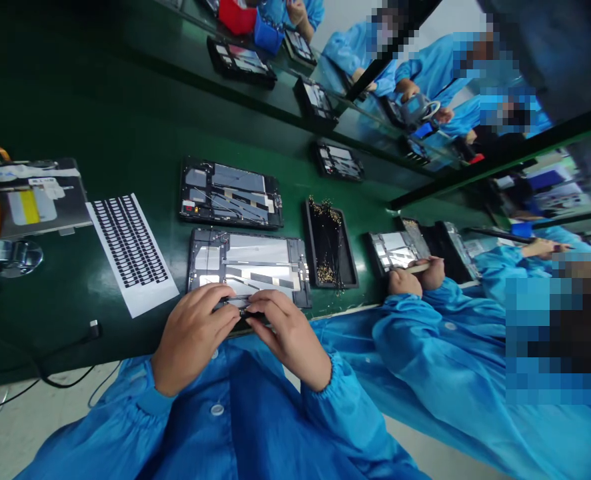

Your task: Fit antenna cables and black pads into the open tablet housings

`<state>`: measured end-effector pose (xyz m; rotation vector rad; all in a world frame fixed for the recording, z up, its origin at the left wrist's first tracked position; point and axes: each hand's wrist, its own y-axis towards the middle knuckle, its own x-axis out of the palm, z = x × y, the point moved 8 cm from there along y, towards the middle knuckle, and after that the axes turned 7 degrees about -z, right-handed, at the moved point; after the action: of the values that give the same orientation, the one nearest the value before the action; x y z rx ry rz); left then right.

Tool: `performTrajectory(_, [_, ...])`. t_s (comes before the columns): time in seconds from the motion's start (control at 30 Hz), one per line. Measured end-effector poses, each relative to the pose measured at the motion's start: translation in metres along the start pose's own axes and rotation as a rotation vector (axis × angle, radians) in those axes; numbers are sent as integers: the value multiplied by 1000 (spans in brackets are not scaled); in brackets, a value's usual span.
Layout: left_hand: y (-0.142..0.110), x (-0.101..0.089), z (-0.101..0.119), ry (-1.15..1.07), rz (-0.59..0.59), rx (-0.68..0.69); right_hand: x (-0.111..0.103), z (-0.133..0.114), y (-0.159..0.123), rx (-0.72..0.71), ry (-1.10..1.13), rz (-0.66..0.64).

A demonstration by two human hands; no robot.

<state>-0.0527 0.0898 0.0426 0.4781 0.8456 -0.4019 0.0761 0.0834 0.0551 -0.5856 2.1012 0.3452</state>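
While both hands work at its near edge, an open device [263, 252] lies flat on the green surface [100, 147], its black frame laid bare around bright silvery panels, dark diagonal strips and small pale rectangles at the left. Glare washes out part of the panels, and fingers cover the middle of the near edge. The left hand [191, 337] has its fingers drawn narrowly together there; the right hand [289, 332] is bent in the same way, fingertips just beside the left's. I cannot tell whether either one pinches a part, since the tips hide the spot.

Just beyond lies a second open device [231, 193], darker, with a small red mark at its left. Just to the right, a black tray [348, 260] holds thin dark cables [328, 233] with gold-coloured ends, too tangled to count. To the left lies a white sheet [148, 301] of black labels; farther left, a grey panel [68, 203] is cut off.
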Motion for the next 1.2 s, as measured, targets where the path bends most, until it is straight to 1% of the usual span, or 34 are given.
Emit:
performTrajectory(0.1, [0, 0, 1, 18, 9, -10, -6, 12, -12, 42, 64, 102])
performTrajectory(0.17, [1, 2, 2, 42, 13, -25, -6, 17, -16, 58, 65, 126])
performTrajectory(0.33, [3, 5, 4, 75, 29, -41, -1, 16, -14, 59, 44, 107])
performTrajectory(0.57, [0, 5, 4, 72, 50, -45, 5, 14, -8, 48, -26, 66])
performTrajectory(0.73, [1, 4, 5, 76, 61, -35, 5, 12, -5, 33, -65, 31])
performTrajectory(0.83, [3, 3, 6, 80, 67, -31, 5, 8, -6, 47, -97, 44])
performTrajectory(0.93, [-1, 5, 7, 87, 82, -10, 7, 6, -10, 52, -127, 95])
performTrajectory(1.0, [-7, 4, 9, 101, 140, 31, 8, 4, -16, 23, -150, 155])
performTrajectory(1.1, [-16, 3, 11, 116, 225, 78, 12, -1, -23, -73, -214, 232])
performTrajectory(1.2, [-15, 8, 9, 105, 218, 26, 19, -5, -30, -148, -293, 280])
